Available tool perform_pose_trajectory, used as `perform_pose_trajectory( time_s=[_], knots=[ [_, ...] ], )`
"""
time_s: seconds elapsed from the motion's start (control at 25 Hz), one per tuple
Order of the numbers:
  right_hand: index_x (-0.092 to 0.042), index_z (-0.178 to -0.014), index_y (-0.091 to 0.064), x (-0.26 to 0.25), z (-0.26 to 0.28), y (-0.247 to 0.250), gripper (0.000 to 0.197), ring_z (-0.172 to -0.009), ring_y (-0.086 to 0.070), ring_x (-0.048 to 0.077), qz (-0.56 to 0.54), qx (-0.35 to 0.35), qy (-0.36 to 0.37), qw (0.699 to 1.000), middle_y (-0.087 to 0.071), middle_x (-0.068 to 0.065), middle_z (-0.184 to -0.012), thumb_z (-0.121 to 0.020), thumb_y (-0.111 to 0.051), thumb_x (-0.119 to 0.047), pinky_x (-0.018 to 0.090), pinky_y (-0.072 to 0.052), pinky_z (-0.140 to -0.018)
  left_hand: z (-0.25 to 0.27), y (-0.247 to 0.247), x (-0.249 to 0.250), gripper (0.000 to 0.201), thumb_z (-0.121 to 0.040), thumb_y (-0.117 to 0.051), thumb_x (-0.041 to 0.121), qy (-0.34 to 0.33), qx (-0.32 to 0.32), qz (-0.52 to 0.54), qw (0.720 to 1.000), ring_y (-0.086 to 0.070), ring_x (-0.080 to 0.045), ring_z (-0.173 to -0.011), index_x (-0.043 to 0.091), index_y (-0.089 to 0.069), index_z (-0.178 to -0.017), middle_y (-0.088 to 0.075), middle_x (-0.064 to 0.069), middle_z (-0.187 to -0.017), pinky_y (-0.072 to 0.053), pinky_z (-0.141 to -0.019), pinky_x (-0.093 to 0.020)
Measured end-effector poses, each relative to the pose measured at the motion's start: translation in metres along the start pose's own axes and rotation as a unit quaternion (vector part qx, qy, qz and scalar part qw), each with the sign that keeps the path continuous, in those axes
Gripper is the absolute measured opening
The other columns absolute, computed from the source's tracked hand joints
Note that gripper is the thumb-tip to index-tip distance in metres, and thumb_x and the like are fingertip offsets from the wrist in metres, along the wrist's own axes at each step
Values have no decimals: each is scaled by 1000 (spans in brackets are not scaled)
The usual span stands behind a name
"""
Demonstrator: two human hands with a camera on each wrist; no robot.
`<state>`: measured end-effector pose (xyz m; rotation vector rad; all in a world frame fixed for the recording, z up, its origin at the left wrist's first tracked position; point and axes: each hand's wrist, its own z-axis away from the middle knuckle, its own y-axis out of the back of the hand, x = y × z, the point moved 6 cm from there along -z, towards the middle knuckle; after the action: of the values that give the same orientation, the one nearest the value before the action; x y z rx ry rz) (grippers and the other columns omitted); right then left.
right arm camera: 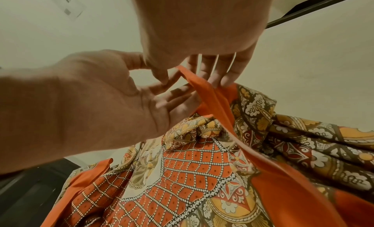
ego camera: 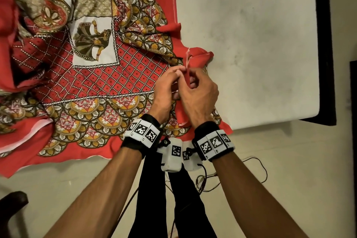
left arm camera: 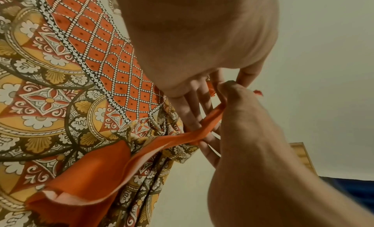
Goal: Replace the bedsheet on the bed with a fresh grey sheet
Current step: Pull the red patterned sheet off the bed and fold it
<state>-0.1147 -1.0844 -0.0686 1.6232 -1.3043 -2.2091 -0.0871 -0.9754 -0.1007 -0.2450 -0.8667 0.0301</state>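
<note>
On the bare mattress (ego camera: 251,25), both hands' fingers (ego camera: 190,83) pinch the patterned bedsheet (ego camera: 92,75) red edge, fingertips partly hidden

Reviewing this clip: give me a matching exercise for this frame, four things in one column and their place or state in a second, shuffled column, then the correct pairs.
Things:
1. patterned bedsheet
2. mattress
3. left hand
4. right hand

States:
A. bare and off-white, uncovered on the right side
B. bunched up toward the left, red border lifted
C. pinches the red border from the right
D. grips the red border from the left

Pairs: 1-B, 2-A, 3-D, 4-C
</note>
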Motion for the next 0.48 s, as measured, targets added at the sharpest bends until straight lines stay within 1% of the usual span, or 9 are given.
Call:
perform_pose_trajectory(
  time_s=[0.08,0.16,0.2,0.28,0.32,0.36,0.4,0.44,0.48],
  knots=[
    [-23,-98,-76,-5,-1,-2,16,-68,-65,1,-21,8,-3,1000,-70,-14,-77,-96,-65,-33,24,-55,-65,4,4,5,34,-102,-41,15,-4,7,13,1000,-71,-15,-82,1,-63,-124,-72,-17,-111,-52,-57,-18],
    [-16,-96,-77,-7,-2,-5,13,-66,-65,-4,-84,4,-35,996,-69,-17,-74,-98,-66,-22,14,-51,-61,5,13,11,29,-104,-44,10,-11,29,1,1000,-73,-13,-81,1,-63,-124,-72,-11,-111,-56,-60,-20],
    [-12,-95,-76,-9,-3,-7,11,-65,-64,-6,-117,-9,-52,992,-68,-16,-74,-98,-67,-18,8,-47,-59,5,18,13,27,-104,-46,8,-17,37,-10,999,-75,-17,-84,3,-64,-123,-73,-8,-112,-58,-63,-23],
    [-11,-93,-75,-13,-5,-11,12,-63,-61,-5,-153,-45,-73,984,-68,-11,-75,-99,-70,-20,7,-44,-58,5,22,15,25,-102,-51,6,-39,42,-54,997,-73,-25,-97,7,-66,-123,-73,-7,-114,-62,-71,-31],
    [-15,-89,-73,-20,-5,-17,13,-61,-58,-4,-161,-56,-70,983,-66,-11,-73,-98,-71,-24,9,-44,-57,7,29,21,26,-101,-52,3,-61,43,-76,994,-72,-23,-98,6,-67,-122,-73,-6,-114,-62,-75,-34],
    [-21,-83,-69,-19,-7,-13,16,-60,-54,-3,-156,-50,-63,985,-62,-12,-69,-97,-73,-28,12,-42,-57,8,25,23,27,-99,-52,-1,-78,35,-88,992,-72,-16,-96,3,-68,-120,-72,-5,-112,-61,-80,-31],
    [-25,-79,-66,-26,-9,-16,19,-59,-52,-3,-148,-51,-51,986,-59,-13,-65,-96,-74,-29,15,-42,-58,10,30,28,28,-97,-52,-6,-97,40,-92,990,-69,-5,-92,0,-68,-119,-72,-4,-109,-57,-83,-24],
    [-25,-79,-65,-33,-7,-22,19,-59,-52,-3,-138,-62,-38,988,-58,-14,-64,-96,-74,-28,15,-43,-58,15,39,34,28,-96,-52,-9,-109,51,-96,988,-65,3,-86,-3,-68,-118,-70,-4,-105,-54,-82,-17],
    [-25,-82,-66,-41,-6,-29,16,-61,-53,-3,-130,-79,-26,988,-59,-15,-66,-96,-74,-26,12,-42,-60,20,49,39,28,-95,-52,-11,-108,63,-92,988,-62,6,-80,-5,-68,-118,-69,-5,-102,-51,-80,-13]
  ],
)
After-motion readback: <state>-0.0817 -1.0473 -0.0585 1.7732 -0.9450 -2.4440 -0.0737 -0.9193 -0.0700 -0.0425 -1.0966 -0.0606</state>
